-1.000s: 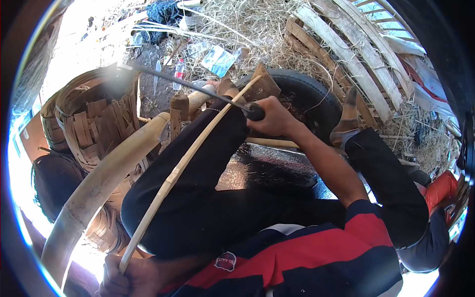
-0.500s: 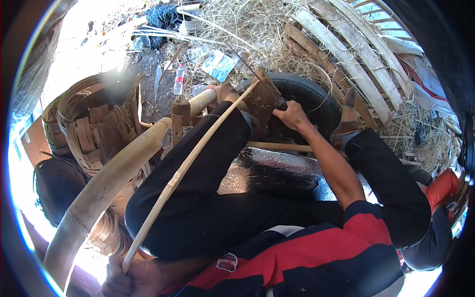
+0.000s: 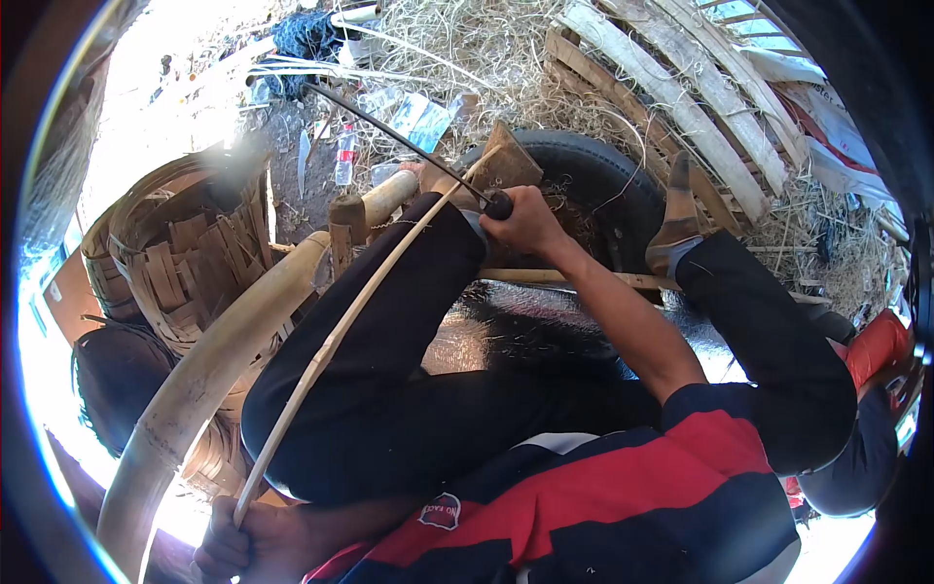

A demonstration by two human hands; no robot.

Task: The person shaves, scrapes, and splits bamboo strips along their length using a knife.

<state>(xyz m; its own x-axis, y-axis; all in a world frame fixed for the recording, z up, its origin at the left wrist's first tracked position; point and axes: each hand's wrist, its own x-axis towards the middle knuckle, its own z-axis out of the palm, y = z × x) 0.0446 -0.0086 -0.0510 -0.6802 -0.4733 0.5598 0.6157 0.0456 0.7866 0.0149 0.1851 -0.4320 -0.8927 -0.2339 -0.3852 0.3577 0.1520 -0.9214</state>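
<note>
My left hand (image 3: 248,543), at the bottom left, is closed round the near end of a long bamboo strip (image 3: 336,336). The strip slants up across my left leg, and its far end lies by a wooden block (image 3: 508,167). My right hand (image 3: 525,226) grips the dark handle of a long-bladed knife (image 3: 394,134). Its narrow blade points to the upper left and passes across the strip near that far end; whether they touch I cannot tell. Beyond my right hand, a black tire (image 3: 584,161) sits around the block.
A thick bamboo pole (image 3: 209,360) slants up on the left, beside woven bamboo baskets (image 3: 185,243). Wooden slats (image 3: 671,88) and shavings (image 3: 496,49) cover the upper right. A plastic bottle (image 3: 344,156) lies among litter. A person's red-clad part (image 3: 874,348) shows at far right.
My right hand has moved left and slightly up, and the knife has swung so its blade lies lower and further left across the strip. The left hand keeps its hold, nearly still.
</note>
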